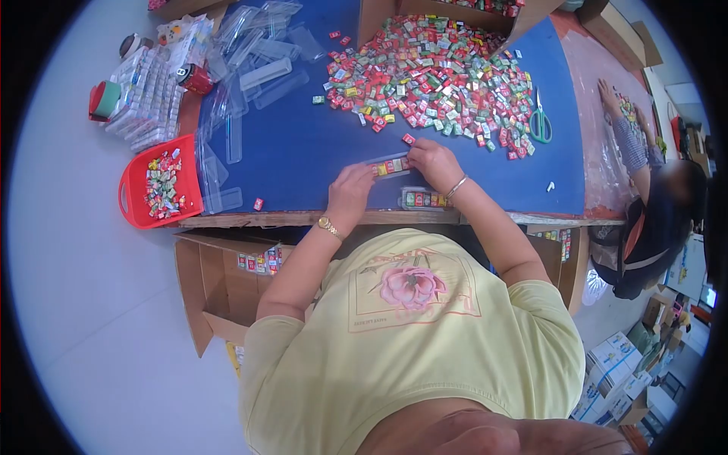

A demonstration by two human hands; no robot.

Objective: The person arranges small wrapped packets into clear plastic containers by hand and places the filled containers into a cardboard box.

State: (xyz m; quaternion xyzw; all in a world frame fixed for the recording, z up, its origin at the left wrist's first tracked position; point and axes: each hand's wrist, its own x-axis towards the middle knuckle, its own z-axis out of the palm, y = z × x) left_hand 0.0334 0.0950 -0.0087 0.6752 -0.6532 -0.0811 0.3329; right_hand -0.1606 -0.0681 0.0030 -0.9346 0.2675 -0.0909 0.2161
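A narrow clear plastic tray with a row of small coloured blocks lies at the front of the blue tabletop, between my hands. My left hand is closed on its left end. At the other end, the fingers of my right hand are bent together over the row; what they pinch is hidden. One red block lies just beyond my right fingertips. Below my right hand, by the table edge, rests another clear tray filled with blocks.
A big pile of small blocks spreads before an open cardboard box. Green-handled scissors lie at right. Empty clear trays and a red scoop-shaped bin sit at left. A co-worker works at the far right.
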